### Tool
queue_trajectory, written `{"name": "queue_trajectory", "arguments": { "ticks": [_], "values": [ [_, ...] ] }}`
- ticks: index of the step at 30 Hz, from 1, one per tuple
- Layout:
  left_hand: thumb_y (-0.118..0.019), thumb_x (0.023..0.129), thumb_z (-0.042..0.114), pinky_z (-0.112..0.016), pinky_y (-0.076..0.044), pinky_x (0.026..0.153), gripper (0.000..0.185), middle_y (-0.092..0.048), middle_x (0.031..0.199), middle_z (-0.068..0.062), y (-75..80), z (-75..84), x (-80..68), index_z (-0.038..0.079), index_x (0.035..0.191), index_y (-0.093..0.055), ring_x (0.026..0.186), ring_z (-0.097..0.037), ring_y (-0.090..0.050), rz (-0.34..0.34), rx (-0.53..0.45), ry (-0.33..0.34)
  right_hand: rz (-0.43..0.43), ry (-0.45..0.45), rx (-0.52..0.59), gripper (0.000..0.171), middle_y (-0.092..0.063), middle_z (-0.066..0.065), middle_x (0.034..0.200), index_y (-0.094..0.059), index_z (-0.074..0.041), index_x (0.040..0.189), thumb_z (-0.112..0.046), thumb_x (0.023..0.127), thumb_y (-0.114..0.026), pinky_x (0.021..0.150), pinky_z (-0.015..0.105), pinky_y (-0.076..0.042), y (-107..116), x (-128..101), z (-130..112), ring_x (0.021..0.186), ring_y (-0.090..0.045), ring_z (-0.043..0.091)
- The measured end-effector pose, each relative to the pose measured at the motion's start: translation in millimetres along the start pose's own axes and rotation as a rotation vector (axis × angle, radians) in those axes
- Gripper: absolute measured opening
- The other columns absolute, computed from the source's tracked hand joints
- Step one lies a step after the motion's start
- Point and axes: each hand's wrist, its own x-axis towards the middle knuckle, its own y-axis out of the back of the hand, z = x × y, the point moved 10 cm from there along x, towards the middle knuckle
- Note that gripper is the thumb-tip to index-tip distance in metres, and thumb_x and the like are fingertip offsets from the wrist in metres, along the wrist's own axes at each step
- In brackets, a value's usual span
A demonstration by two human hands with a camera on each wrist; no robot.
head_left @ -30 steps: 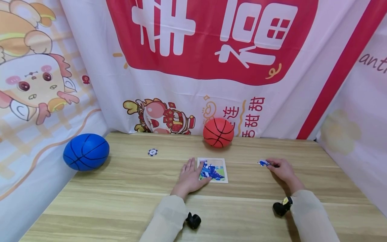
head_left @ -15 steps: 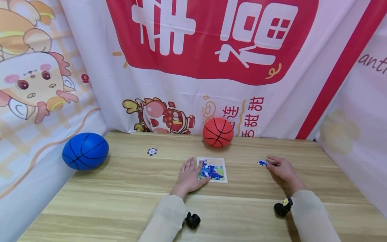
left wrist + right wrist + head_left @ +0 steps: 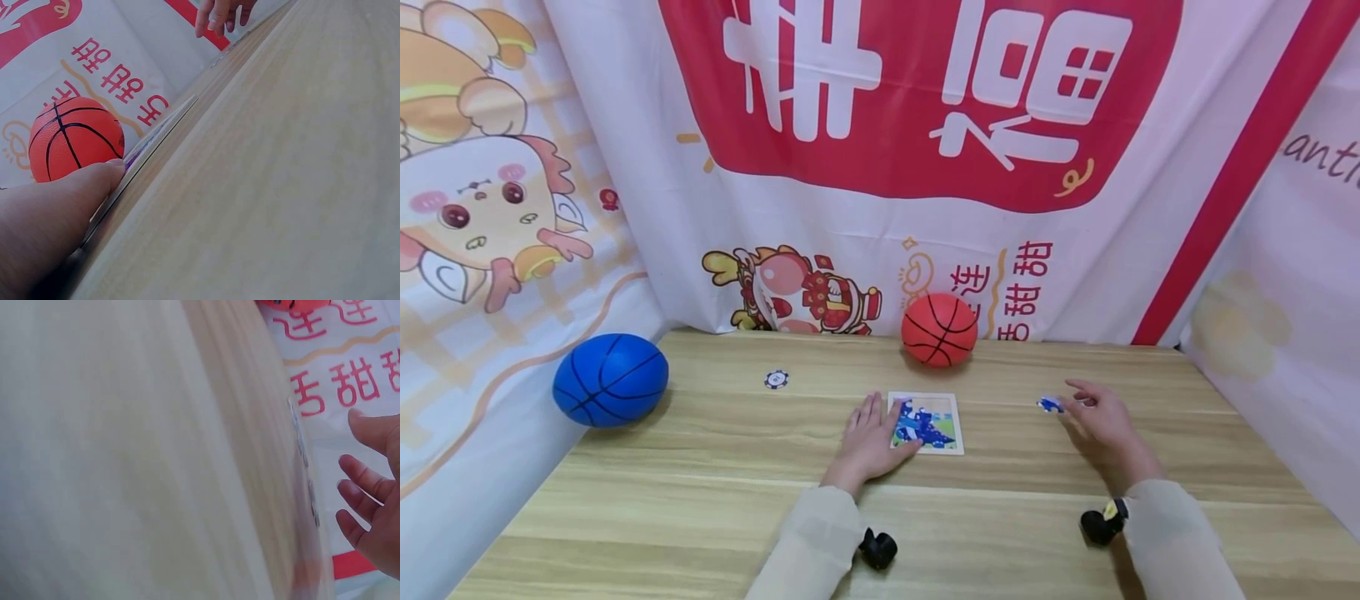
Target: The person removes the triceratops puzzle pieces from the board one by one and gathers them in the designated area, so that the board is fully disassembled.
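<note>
A square jigsaw puzzle [image 3: 931,423] with a white frame and a blue picture lies mid-table, partly filled. My left hand [image 3: 871,443] rests on its left side, fingers straight and thumb over the lower edge. The thumb [image 3: 94,184] lies across the frame in the left wrist view. Towards the right, a blue-and-white puzzle piece [image 3: 1049,404] lies flat on the wood. My right hand [image 3: 1101,414] hovers over and beside it, with another small piece partly hidden beneath the fingers. In the right wrist view the right hand [image 3: 378,487] has its fingers apart, holding nothing, above thin pieces seen edge-on.
An orange-red ball [image 3: 939,330] with basketball lines sits behind the puzzle, against the printed cloth backdrop. A blue ball [image 3: 611,380] is at the table's left edge. A round chip-like disc [image 3: 777,380] lies at the back left of the wooden table [image 3: 700,500].
My right hand has lifted slightly off the pieces at the right and its fingers have spread apart. The left hand stays on the puzzle.
</note>
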Motion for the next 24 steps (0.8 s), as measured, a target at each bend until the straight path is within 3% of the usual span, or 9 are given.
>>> {"name": "queue_trajectory", "arguments": {
  "ticks": [7,11,17,24],
  "values": [
    [-0.037,0.077,0.065,-0.043,-0.001,0.100,0.082,-0.003,0.141,-0.018,4.0,-2.2,-1.8,0.013,0.138,-0.019,0.128,-0.029,0.003,0.019,-0.052,0.016,0.099,0.124,0.087,0.041,-0.052,0.024,0.101,-0.047,0.002,0.121,-0.016,0.085,-0.054,0.075,0.040,-0.039,-7.6,-4.1,-28.6,0.089,-0.048,0.031],
    [-0.038,0.077,0.065,-0.042,-0.001,0.100,0.082,-0.001,0.142,-0.017,6.4,-6.5,-1.8,0.013,0.138,-0.021,0.128,-0.029,0.004,0.023,-0.049,0.031,0.108,0.152,0.165,0.038,-0.052,0.021,0.098,-0.048,0.002,0.119,-0.013,0.085,-0.055,0.072,0.034,-0.041,-21.3,-3.5,-44.0,0.085,-0.048,0.028],
    [-0.038,0.076,0.066,-0.041,-0.001,0.101,0.082,-0.002,0.142,-0.018,9.0,-14.5,-2.3,0.014,0.138,-0.022,0.128,-0.029,0.004,0.024,-0.039,0.055,0.059,0.107,0.258,0.038,-0.051,0.020,0.100,-0.048,0.001,0.119,-0.012,0.084,-0.056,0.075,0.033,-0.040,-53.0,2.4,-58.7,0.087,-0.046,0.026],
    [-0.037,0.076,0.066,-0.042,0.000,0.100,0.080,-0.001,0.141,-0.018,7.7,-16.1,-2.4,0.017,0.138,-0.022,0.128,-0.028,0.005,0.008,-0.036,0.044,-0.011,0.116,0.248,0.038,-0.055,0.016,0.098,-0.051,0.001,0.117,-0.014,0.083,-0.057,0.079,0.039,-0.041,-88.5,8.6,-87.0,0.089,-0.050,0.027]
  ]
}}
